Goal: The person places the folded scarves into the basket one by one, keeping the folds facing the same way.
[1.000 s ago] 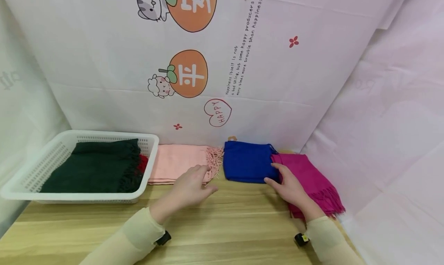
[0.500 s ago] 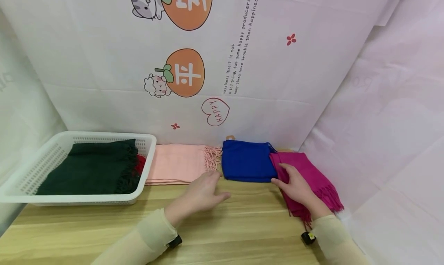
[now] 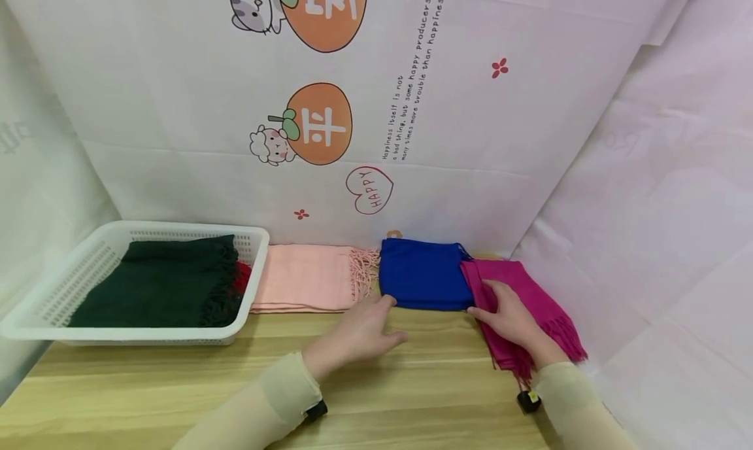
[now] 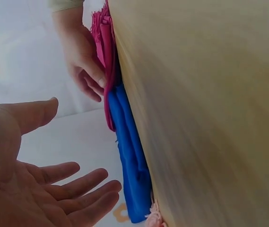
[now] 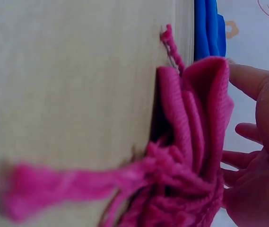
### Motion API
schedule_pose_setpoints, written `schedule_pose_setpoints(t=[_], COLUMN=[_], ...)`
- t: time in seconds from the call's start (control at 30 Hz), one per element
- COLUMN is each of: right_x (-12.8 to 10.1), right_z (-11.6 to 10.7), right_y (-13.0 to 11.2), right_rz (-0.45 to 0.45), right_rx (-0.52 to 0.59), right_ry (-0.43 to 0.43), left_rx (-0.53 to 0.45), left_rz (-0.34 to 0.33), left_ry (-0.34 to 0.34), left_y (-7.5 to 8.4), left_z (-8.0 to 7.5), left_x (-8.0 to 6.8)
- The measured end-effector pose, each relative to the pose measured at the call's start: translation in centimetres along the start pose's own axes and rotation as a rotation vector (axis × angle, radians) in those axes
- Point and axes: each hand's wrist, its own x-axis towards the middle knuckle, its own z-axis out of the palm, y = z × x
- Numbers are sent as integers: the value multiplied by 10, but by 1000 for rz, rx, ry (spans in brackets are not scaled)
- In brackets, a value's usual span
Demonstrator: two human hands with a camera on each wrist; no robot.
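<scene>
Four-finger spread and thumb apart, my left hand [image 3: 361, 332] is in front of the folded blue cloth [image 3: 423, 276], holding nothing. In the left wrist view its palm and fingers [image 4: 84, 189] show plainly beside that cloth. My right hand [image 3: 518, 322] is over the folded magenta scarf [image 3: 532, 290], fingers loosely extended; whether they touch it I cannot tell. The right wrist view shows the thumb [image 5: 247, 80] near the scarf's top fold. The magenta scarf overlaps the blue cloth's right edge. Left of the blue cloth lies a folded pink scarf [image 3: 308, 276] with fringe.
A white perforated basket [image 3: 261, 267] stands at the left, holding a folded dark green scarf [image 3: 159, 283] and something red [image 3: 241, 278] partly under it. The wood-grain table [image 3: 176, 398] meets a printed white backdrop [image 3: 447, 195] behind and a white sheet [image 3: 676, 254] at right.
My left hand has moved right, from before the pink scarf toward the blue cloth. My right hand has shifted slightly right and nearer, over the magenta scarf. The cloths look unmoved.
</scene>
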Motion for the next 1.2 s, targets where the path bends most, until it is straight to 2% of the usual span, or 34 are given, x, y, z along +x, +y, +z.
schedule_pose_setpoints(t=[0.5,0.8,1.2], right_x=[1,3,6], right_z=[3,4,7], right_y=[3,0,7], right_rz=[15,50,76], right_rx=[-26,-82,-220], right_ry=[-35,-72,-69], left_rx=[-20,-7,-20], left_rz=[-5,-10,-12], left_ry=[-45,-39,-44], left_y=[2,1,-2], left_z=[11,14,9], left_x=[19,20,16])
